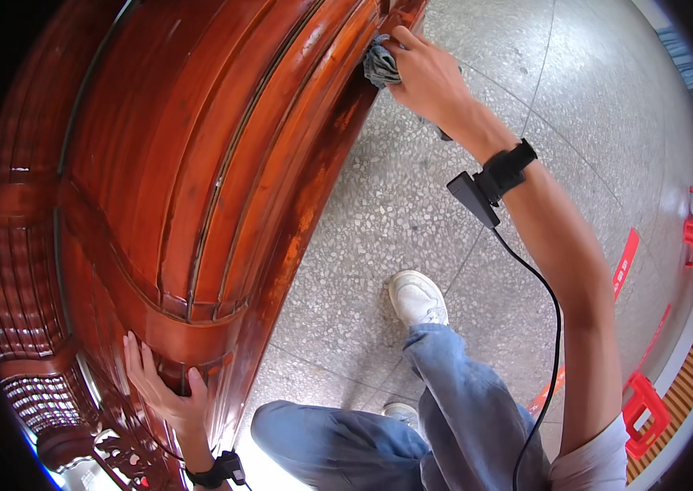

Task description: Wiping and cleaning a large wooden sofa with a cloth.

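Glossy red-brown wooden furniture (199, 153), with grooved and rounded edge mouldings, fills the left of the view. My right hand (429, 77) grips a crumpled grey-blue cloth (380, 63) against the far end of its front edge. My left hand (165, 386) rests on the near rounded corner, fingers spread and holding nothing. Black straps circle both wrists; the right one carries a black device (475, 196) with a cable running back along the arm.
Speckled terrazzo floor (371, 202) lies right of the furniture, under my white shoe (417, 297). Red plastic stools (647, 414) stand at the right rim near a ribbed brown strip (690, 374). Red tape (627, 261) marks the floor. Carved openwork (128, 457) borders my left hand.
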Action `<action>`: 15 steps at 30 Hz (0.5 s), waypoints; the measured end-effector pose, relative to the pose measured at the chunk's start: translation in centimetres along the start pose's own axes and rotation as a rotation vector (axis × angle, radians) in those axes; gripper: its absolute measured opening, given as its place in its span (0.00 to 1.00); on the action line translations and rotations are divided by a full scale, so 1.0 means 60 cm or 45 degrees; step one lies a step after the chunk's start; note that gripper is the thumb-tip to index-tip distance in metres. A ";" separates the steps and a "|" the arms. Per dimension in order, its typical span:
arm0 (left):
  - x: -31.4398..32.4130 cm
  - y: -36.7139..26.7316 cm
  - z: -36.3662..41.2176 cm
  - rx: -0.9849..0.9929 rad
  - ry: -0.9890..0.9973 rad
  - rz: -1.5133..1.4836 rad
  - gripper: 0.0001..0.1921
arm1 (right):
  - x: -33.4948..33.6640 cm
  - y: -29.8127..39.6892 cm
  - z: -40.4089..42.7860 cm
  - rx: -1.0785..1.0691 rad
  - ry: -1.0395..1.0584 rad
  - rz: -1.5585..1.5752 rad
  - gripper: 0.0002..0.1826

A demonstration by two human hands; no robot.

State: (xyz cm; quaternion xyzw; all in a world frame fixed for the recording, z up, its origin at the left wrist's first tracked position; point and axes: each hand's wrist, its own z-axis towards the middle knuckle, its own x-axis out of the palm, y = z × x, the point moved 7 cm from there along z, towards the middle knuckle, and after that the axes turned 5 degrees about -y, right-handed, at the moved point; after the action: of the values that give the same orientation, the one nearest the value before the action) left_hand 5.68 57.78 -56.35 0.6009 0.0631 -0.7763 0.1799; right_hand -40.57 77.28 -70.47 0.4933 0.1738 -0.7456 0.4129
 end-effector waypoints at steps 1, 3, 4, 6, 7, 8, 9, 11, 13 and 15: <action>-0.001 0.000 0.001 0.015 -0.007 0.010 0.33 | -0.001 0.010 -0.003 -0.017 0.013 0.015 0.27; -0.001 -0.001 0.002 0.039 -0.010 0.014 0.33 | -0.004 0.029 -0.006 -0.031 0.021 0.009 0.21; 0.000 -0.001 0.002 0.045 -0.013 0.029 0.33 | -0.007 0.037 -0.006 -0.046 0.020 0.002 0.16; -0.001 -0.003 0.003 0.064 -0.012 0.044 0.32 | -0.006 0.047 -0.001 -0.078 0.112 -0.027 0.13; -0.003 -0.005 0.003 0.066 -0.004 0.056 0.32 | -0.002 0.056 0.000 -0.119 0.199 -0.052 0.10; -0.005 -0.004 0.003 0.068 0.003 0.070 0.32 | -0.005 0.069 -0.002 -0.147 0.195 -0.018 0.12; -0.003 -0.006 0.003 0.079 -0.001 0.061 0.32 | -0.003 0.066 -0.007 -0.136 0.194 -0.028 0.12; -0.001 -0.005 0.004 0.100 -0.028 0.038 0.31 | -0.005 0.069 -0.019 -0.163 0.064 0.100 0.11; 0.000 -0.008 0.003 0.098 -0.044 0.027 0.31 | -0.014 0.084 -0.024 -0.151 0.101 0.125 0.12; -0.002 -0.013 0.004 0.097 -0.067 0.010 0.31 | -0.011 0.092 -0.025 -0.153 0.161 0.129 0.08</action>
State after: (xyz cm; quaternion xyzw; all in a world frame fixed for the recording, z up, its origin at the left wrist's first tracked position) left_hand 5.22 58.46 -56.28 0.5868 0.0265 -0.7930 0.1617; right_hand -35.23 75.27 -69.74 0.5219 0.2186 -0.6795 0.4670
